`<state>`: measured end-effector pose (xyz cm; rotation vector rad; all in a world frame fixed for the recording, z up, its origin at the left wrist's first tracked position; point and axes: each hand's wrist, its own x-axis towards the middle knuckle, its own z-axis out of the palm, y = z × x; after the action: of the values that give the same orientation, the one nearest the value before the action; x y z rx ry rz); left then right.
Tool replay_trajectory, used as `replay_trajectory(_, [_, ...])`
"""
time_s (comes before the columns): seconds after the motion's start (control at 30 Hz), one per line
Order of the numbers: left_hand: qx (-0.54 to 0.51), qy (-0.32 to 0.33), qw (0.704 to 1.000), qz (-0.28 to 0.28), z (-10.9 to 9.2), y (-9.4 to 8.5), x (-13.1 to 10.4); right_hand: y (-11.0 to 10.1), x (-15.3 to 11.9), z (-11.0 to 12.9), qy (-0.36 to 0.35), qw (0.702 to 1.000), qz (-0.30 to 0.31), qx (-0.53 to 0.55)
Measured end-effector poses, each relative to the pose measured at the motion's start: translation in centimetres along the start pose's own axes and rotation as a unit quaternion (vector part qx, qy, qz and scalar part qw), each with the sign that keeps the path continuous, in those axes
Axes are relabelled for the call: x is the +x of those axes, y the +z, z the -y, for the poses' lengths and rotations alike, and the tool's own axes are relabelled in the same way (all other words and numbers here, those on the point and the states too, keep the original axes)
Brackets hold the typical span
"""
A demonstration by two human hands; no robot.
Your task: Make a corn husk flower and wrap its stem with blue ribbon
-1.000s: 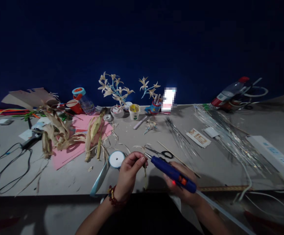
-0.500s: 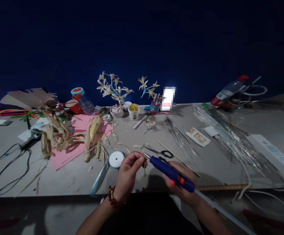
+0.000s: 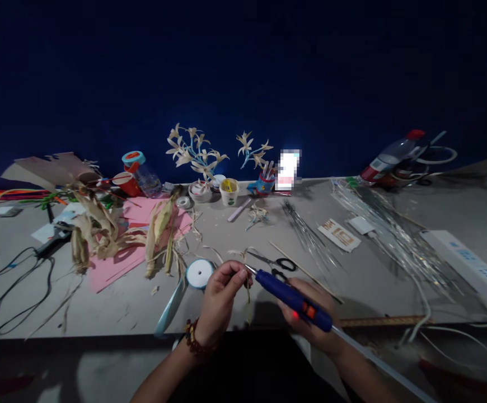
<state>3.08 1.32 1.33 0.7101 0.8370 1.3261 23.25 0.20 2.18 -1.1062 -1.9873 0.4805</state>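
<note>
My right hand (image 3: 321,336) is wrapped around a blue glue gun (image 3: 288,294) with an orange switch, a red light and a long clear glue stick out of its rear. Its metal tip points at the fingertips of my left hand (image 3: 220,296), close to or touching them. Thumb and forefinger of that hand pinch a thin strip of dried husk (image 3: 248,305), which hangs below the fingers; its upper part is mostly hidden. Black-handled scissors (image 3: 285,265) lie just beyond the gun. Beside my left hand stands a spool of light blue ribbon (image 3: 199,274), its tail trailing toward the table edge.
Dried corn husks (image 3: 104,235) lie on pink paper (image 3: 117,268) at the left. Husk-flower branches (image 3: 199,154) stand at the back by a paper cup (image 3: 229,193). Wires (image 3: 310,235), a thin stick (image 3: 306,272), a power strip (image 3: 468,263) and a tilted bottle (image 3: 392,159) are at the right.
The glue gun has shifted very slightly left, its tip a little lower at my left fingertips. My left hand keeps its pinch in nearly the same place.
</note>
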Motion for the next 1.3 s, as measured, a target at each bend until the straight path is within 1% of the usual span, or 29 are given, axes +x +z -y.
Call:
replay_trajectory(0.23, [-0.005,0.009,1.0,0.008,-0.1,0.1,-0.1,0.0,-0.5,-0.4,0.001,1.0,-0.01,-0.012])
replay_trajectory(0.57, [-0.034,-0.022,0.999,0.006,-0.2,0.3,0.0,-0.1,0.0,-0.3,-0.011,1.0,-0.014,0.01])
replay_trajectory(0.77, [-0.04,-0.033,0.999,0.008,-0.3,0.3,-0.2,0.0,-0.1,-0.5,-0.014,1.0,-0.005,-0.018])
replay_trajectory(1.0, [-0.059,-0.047,0.997,0.011,-0.6,0.5,-0.1,0.1,-0.2,-1.3,-0.03,0.998,-0.034,-0.051])
replay_trajectory(1.13, [-0.07,-0.06,0.996,0.02,-0.3,0.4,0.0,-0.3,-0.1,-1.4,-0.032,0.995,-0.05,-0.082])
replay_trajectory(1.23, [-0.067,-0.063,0.995,0.021,-0.5,-0.5,0.3,-1.3,-0.1,-2.6,-0.014,0.994,-0.052,-0.098])
replay_trajectory(1.3, [-0.054,-0.033,0.998,-0.001,-1.1,-1.6,0.6,-2.3,-0.4,-4.6,0.025,0.986,-0.063,-0.151])
